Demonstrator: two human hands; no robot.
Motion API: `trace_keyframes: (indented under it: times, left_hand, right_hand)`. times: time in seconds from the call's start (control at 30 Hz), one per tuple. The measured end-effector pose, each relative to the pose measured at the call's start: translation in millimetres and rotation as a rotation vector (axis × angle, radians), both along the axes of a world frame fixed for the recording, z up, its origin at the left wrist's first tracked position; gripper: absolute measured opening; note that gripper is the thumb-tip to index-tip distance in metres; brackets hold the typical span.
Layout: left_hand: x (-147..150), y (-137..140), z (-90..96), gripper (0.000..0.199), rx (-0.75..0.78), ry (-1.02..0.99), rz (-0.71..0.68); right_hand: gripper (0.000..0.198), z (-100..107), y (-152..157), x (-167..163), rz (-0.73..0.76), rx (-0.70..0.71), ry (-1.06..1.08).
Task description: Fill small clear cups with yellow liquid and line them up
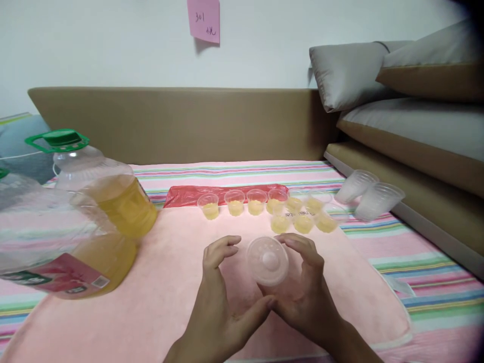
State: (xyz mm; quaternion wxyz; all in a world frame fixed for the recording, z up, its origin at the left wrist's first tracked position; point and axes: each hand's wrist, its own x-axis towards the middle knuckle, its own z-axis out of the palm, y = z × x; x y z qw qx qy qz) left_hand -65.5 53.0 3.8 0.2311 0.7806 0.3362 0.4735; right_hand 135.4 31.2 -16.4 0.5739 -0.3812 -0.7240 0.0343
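Note:
A round, clear plastic piece (267, 260) stands between my hands with its circular face toward me. I cannot tell whether it is a lid or the end of a stack of cups. My right hand (308, 282) curls round its right side, the index fingertip at the upper rim and the thumb below. My left hand (227, 297) is open to the left, its curved fingers apart from the rim and its thumb tip meeting the right thumb. Beyond the hands, several small clear cups (235, 202) of yellow liquid stand in a row and a cluster.
Two large bottles of yellow liquid, one green-capped (124, 201) and one with a pink label (71, 275), stand left. Stacked clear cups (380, 201) lie at right. A red plastic bag (185, 195) lies behind the cups on a pink cloth (159, 312). Cushions (423, 126) rise at right.

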Motion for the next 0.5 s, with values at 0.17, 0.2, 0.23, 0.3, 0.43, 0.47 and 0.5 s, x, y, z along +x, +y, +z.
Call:
trace_keyframes:
  times: [0.17, 0.2, 0.23, 0.3, 0.43, 0.47, 0.5]
  left_hand:
    - [2.2, -2.3, -2.2, 0.064, -0.020, -0.003, 0.052]
    - [2.6, -2.3, -2.8, 0.063, -0.027, -0.007, 0.057]
    - [3.1, -2.4, -3.3, 0.063, -0.036, -0.009, 0.064]
    - [4.5, -2.8, -4.8, 0.064, -0.057, -0.008, 0.086]
    - [9.5, -7.4, -10.9, 0.063, -0.119, -0.023, 0.149]
    - [11.1, -9.4, -13.0, 0.062, -0.144, -0.034, 0.161]
    - [12.7, -11.4, -15.2, 0.063, -0.168, -0.045, 0.171]
  right_hand:
    - [0.065, -1.7, 0.3, 1.9, -0.033, 0.007, -0.016]
    - [0.065, -1.9, 0.5, 1.5, -0.042, 0.008, -0.019]
    - [0.065, -2.0, 0.6, 0.9, -0.054, 0.012, -0.023]
    - [0.062, -1.9, 1.1, -0.6, -0.093, 0.023, -0.034]
    - [0.055, -1.4, 2.0, -4.1, -0.207, 0.078, -0.056]
    - [0.055, -1.5, 2.1, -5.0, -0.225, 0.092, -0.056]
    - [0.055, -1.9, 2.1, -6.1, -0.237, 0.105, -0.054]
